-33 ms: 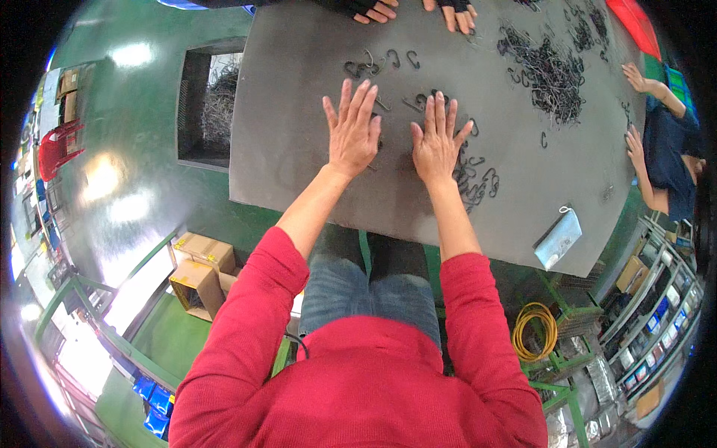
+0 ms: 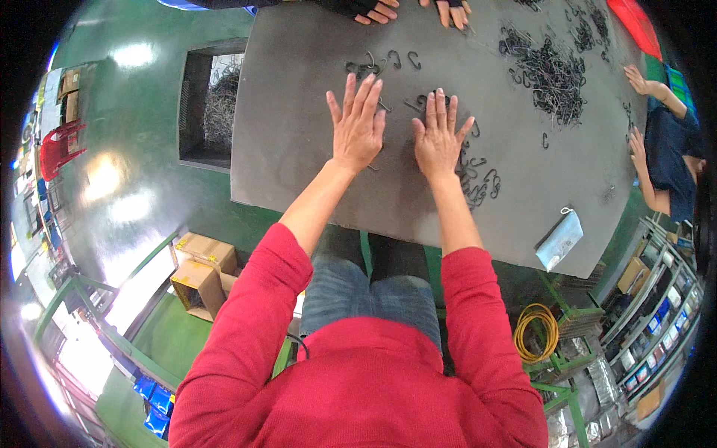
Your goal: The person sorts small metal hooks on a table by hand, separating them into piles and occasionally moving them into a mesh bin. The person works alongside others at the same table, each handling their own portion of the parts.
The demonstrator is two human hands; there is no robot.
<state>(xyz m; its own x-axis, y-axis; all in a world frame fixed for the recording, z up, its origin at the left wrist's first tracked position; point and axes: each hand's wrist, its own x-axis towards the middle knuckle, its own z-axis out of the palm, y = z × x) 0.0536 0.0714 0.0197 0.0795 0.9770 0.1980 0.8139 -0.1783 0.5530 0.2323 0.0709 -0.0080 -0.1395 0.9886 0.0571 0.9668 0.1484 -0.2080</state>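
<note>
Both my hands are over the grey tabletop (image 2: 299,149), backs up and fingers spread, with nothing gripped. My left hand (image 2: 357,138) is open just below a few black S-shaped hooks (image 2: 364,69); a hook partly shows beside its fingers. My right hand (image 2: 439,142) is also open, its fingertips at another small group of dark hooks (image 2: 422,100). More black hooks (image 2: 478,179) lie in a loose cluster along its right side, some partly hidden by the hand. What lies under either palm is hidden.
A large heap of black hooks (image 2: 553,82) is at the far right. A light blue pouch (image 2: 560,239) lies near the right front edge. Gloved hands (image 2: 452,11) of a co-worker rest at the far edge; another person's hands (image 2: 638,78) are at right. A metal bin (image 2: 216,104) stands left.
My left hand has shifted slightly forward and to the right. My right hand has hardly moved. The co-worker's gloved hand at the far edge has moved slightly left.
</note>
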